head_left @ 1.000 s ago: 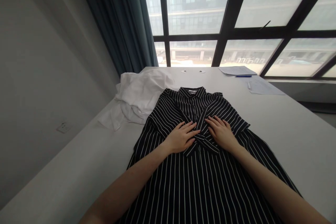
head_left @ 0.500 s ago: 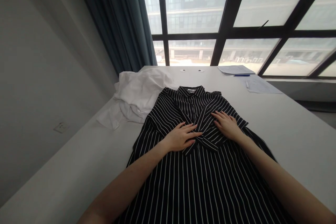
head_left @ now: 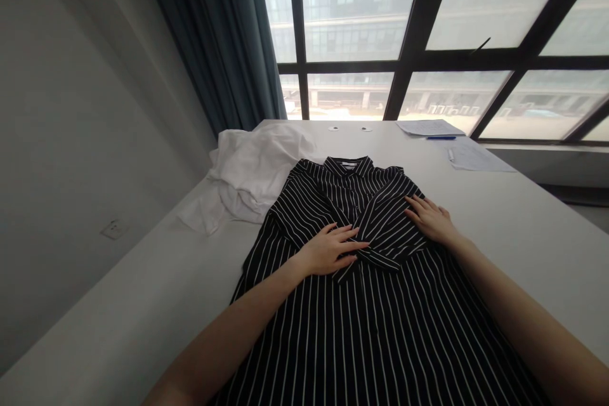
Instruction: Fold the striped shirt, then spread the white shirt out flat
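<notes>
A black shirt with white stripes (head_left: pixel 352 317) lies front up on the white table, its collar toward the window. Both sleeves are folded inward across the chest, and their cuffs cross near the middle. My left hand (head_left: pixel 328 250) rests flat on the crossed cuffs with its fingers spread. At the right side of the shirt, my right hand (head_left: pixel 432 219) lies open on the outer part of the folded sleeve, fingers stretched out. Neither hand grips the cloth. The lower end of the shirt runs out of view at the bottom.
A crumpled white cloth (head_left: pixel 259 165) lies left of the shirt, close against its shoulder. Paper sheets (head_left: pixel 431 127) and a blue pen (head_left: pixel 441 137) are at the table's far right. Behind the white table (head_left: pixel 499 216) are a dark curtain (head_left: pixel 214 32) and a framed window.
My right hand has slid outward to the right over the folded sleeve, which looks smoother there. My left hand has stayed on the cuffs.
</notes>
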`<state>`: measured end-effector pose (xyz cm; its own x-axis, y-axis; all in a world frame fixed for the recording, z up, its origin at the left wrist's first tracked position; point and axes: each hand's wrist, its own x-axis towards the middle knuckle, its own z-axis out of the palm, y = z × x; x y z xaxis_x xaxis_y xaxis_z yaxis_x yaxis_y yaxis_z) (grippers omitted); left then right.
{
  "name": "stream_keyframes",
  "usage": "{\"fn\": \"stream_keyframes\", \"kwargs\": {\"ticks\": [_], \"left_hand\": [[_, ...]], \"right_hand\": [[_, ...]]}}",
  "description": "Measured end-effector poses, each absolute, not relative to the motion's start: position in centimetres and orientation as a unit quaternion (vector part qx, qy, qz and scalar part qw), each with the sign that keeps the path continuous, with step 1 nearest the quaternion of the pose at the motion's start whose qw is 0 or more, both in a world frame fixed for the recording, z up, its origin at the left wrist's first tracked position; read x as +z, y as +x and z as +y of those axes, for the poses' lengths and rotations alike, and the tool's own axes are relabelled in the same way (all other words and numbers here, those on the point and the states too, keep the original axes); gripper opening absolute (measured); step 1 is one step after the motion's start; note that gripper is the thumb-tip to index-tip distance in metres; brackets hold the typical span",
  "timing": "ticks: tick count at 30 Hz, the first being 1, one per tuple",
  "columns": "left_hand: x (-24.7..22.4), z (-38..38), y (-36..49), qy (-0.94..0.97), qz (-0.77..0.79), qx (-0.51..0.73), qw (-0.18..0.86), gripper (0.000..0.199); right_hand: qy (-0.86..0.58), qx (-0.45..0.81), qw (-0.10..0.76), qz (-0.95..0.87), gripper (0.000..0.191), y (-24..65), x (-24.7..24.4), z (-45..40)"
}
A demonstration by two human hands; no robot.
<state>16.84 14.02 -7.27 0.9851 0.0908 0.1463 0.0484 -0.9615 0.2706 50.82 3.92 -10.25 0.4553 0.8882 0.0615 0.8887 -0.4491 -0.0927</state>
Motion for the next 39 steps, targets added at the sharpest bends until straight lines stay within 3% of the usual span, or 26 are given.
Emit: {"fn": "stream_keyframes", "kwargs": {"ticks": [6, 12, 19, 26, 30, 39], "left_hand": [[-7.2, 14.1, 16.8, 0.987, 0.036, 0.078, 0.139, 0.044], [-6.8, 14.0, 16.9, 0.986, 0.046, 0.084, 0.139, 0.043], [-4.5, 20.3, 18.2, 0.969, 0.201, 0.135, 0.039, 0.039], [-2.7, 30.3, 18.5, 0.860, 0.475, 0.186, -0.025, 0.038], [-3.3, 32.6, 18.5, 0.846, 0.503, 0.178, -0.011, 0.032], [-4.3, 34.7, 19.8, 0.826, 0.520, 0.210, 0.061, 0.031]], "right_hand": [[-0.868, -0.013, 0.096, -0.486, 0.057, 51.5, -10.3, 3.9], [-0.860, -0.005, 0.218, -0.462, 0.043, 53.4, -9.9, 4.5], [-0.844, 0.049, 0.314, -0.432, 0.037, 56.6, -8.6, 8.1], [-0.843, 0.114, 0.368, -0.376, 0.054, 58.0, -9.3, 13.4], [-0.844, 0.119, 0.387, -0.352, 0.065, 58.2, -9.6, 15.5], [-0.828, 0.134, 0.439, -0.322, 0.066, 58.1, -9.1, 16.4]]}}
